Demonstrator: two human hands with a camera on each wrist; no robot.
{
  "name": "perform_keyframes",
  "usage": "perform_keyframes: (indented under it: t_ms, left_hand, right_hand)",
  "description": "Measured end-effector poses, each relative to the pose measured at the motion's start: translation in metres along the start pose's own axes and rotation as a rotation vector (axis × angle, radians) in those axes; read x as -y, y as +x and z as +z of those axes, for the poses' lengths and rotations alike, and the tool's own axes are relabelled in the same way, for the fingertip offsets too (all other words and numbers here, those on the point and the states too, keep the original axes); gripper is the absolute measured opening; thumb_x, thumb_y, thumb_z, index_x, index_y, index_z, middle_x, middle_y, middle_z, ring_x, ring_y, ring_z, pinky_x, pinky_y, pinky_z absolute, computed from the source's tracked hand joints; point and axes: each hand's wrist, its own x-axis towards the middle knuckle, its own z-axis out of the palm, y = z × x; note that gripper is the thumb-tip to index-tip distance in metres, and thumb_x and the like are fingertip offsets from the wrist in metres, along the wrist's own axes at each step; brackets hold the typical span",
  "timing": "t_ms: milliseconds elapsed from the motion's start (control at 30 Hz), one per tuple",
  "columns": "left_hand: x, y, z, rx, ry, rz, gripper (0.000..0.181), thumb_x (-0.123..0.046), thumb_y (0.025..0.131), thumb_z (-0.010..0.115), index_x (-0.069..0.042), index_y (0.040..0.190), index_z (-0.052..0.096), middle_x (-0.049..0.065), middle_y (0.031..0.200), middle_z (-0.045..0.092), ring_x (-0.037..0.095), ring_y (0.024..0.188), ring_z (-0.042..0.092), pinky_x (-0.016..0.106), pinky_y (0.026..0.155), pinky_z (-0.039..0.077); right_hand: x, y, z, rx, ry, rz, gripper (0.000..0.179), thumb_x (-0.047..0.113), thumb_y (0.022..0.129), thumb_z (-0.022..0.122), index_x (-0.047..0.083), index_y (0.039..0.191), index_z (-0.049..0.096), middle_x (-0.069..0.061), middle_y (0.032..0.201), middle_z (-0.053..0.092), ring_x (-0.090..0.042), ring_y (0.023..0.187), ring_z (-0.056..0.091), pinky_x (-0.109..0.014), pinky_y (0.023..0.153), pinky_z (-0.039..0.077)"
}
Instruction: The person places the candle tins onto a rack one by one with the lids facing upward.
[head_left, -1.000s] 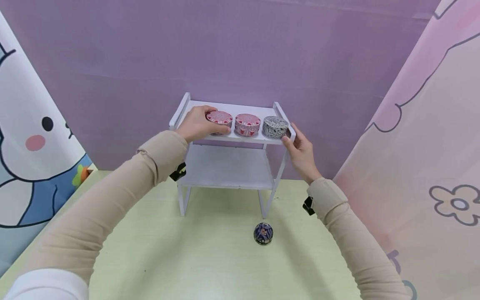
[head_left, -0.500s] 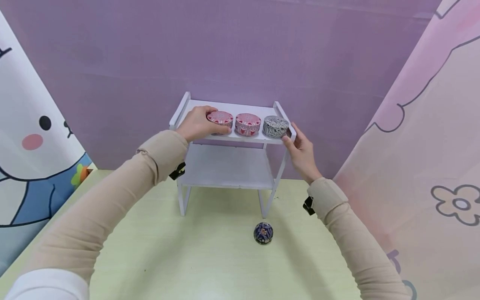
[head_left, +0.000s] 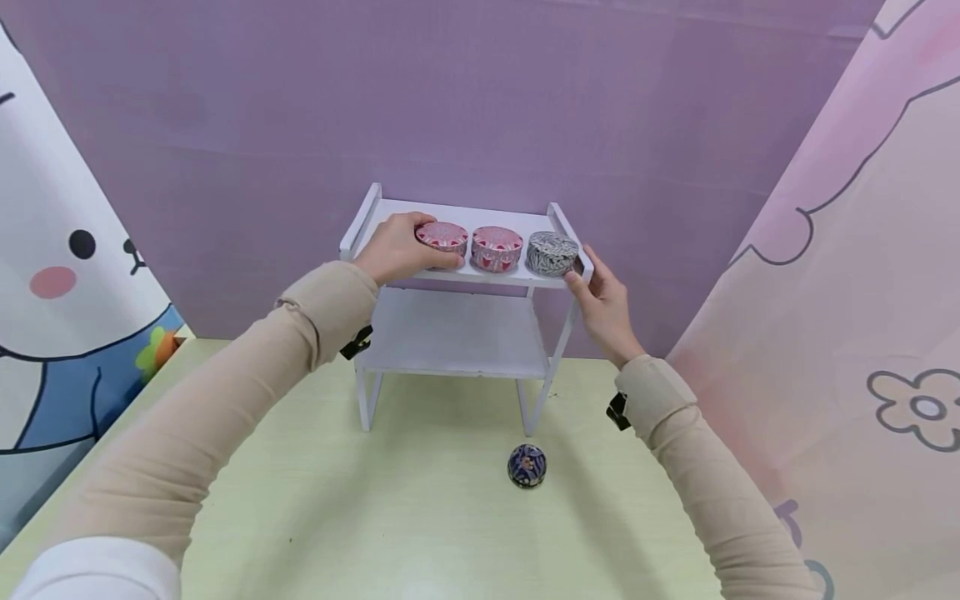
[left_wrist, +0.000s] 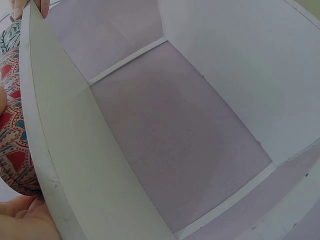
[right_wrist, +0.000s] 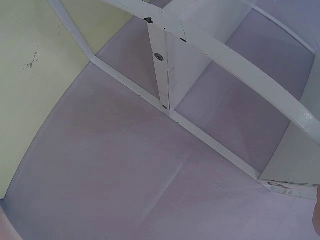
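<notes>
In the head view, a white two-tier shelf rack (head_left: 461, 333) bears a row of three round tins on its upper board. My left hand (head_left: 396, 248) holds the left pink-and-red tin (head_left: 442, 235), thumb at its front and fingers behind. The middle pink-and-red tin (head_left: 497, 250) sits close beside it. At the right end stands a black-and-white patterned tin (head_left: 552, 253). My right hand (head_left: 606, 310) grips the rack's right end, with the thumb at the front corner near that tin. The left wrist view catches the patterned tins (left_wrist: 14, 145) beyond the upper board's edge.
A dark blue floral tin (head_left: 527, 467) lies on the pale yellow-green tabletop (head_left: 420, 525) before the rack's right leg. Behind the rack rises a purple backdrop (head_left: 465, 100). Printed cartoon panels stand at the left (head_left: 67, 200) and right (head_left: 840, 317).
</notes>
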Motion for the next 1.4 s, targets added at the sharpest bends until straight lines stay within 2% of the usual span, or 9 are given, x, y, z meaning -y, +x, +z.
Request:
perform_keyframes:
  t_ms: [633, 867, 1033, 1233, 1400]
  left_hand:
    - [0.002, 0.003, 0.000, 0.011, -0.002, -0.006, 0.087, -0.044, 0.070, 0.073, -0.010, 0.139, 0.035, 0.011, 0.137, 0.043, 0.024, 0.123, 0.042, 0.039, 0.104, 0.036]
    - [0.002, 0.004, -0.002, 0.027, 0.005, -0.009, 0.091, -0.047, 0.069, 0.073, -0.011, 0.141, 0.031, 0.011, 0.141, 0.039, 0.026, 0.127, 0.038, 0.040, 0.106, 0.033]
    - [0.004, 0.003, -0.005, 0.040, -0.012, 0.018, 0.092, -0.047, 0.070, 0.073, -0.010, 0.142, 0.029, 0.010, 0.143, 0.036, 0.025, 0.130, 0.036, 0.040, 0.108, 0.031]
    - [0.007, 0.001, -0.007, 0.034, -0.060, 0.081, 0.090, -0.043, 0.071, 0.074, -0.011, 0.142, 0.029, 0.006, 0.144, 0.036, 0.020, 0.129, 0.036, 0.036, 0.108, 0.030]
    - [0.010, -0.002, -0.012, 0.040, -0.116, 0.116, 0.085, -0.034, 0.073, 0.074, -0.007, 0.141, 0.030, 0.008, 0.143, 0.038, 0.020, 0.128, 0.038, 0.035, 0.108, 0.031]
  right_hand:
    - [0.001, 0.000, 0.001, -0.002, 0.019, 0.012, 0.059, 0.019, 0.092, 0.050, 0.010, 0.144, 0.023, -0.013, 0.144, 0.034, -0.022, 0.127, 0.041, -0.025, 0.101, 0.038]
    - [0.000, 0.000, 0.000, -0.001, -0.008, 0.008, 0.060, 0.022, 0.092, 0.050, 0.011, 0.144, 0.023, -0.012, 0.143, 0.037, -0.022, 0.125, 0.043, -0.027, 0.101, 0.039]
    - [0.001, 0.001, 0.001, -0.001, -0.006, 0.000, 0.060, 0.022, 0.092, 0.051, 0.010, 0.144, 0.023, -0.013, 0.143, 0.036, -0.022, 0.126, 0.043, -0.027, 0.100, 0.039]
    - [0.001, 0.001, 0.000, -0.003, -0.009, -0.002, 0.060, 0.022, 0.092, 0.051, 0.011, 0.144, 0.023, -0.014, 0.142, 0.037, -0.023, 0.125, 0.044, -0.027, 0.101, 0.040]
    - [0.001, 0.001, 0.000, 0.000, -0.009, -0.002, 0.060, 0.023, 0.092, 0.051, 0.011, 0.144, 0.022, -0.014, 0.142, 0.037, -0.023, 0.125, 0.043, -0.028, 0.101, 0.039]
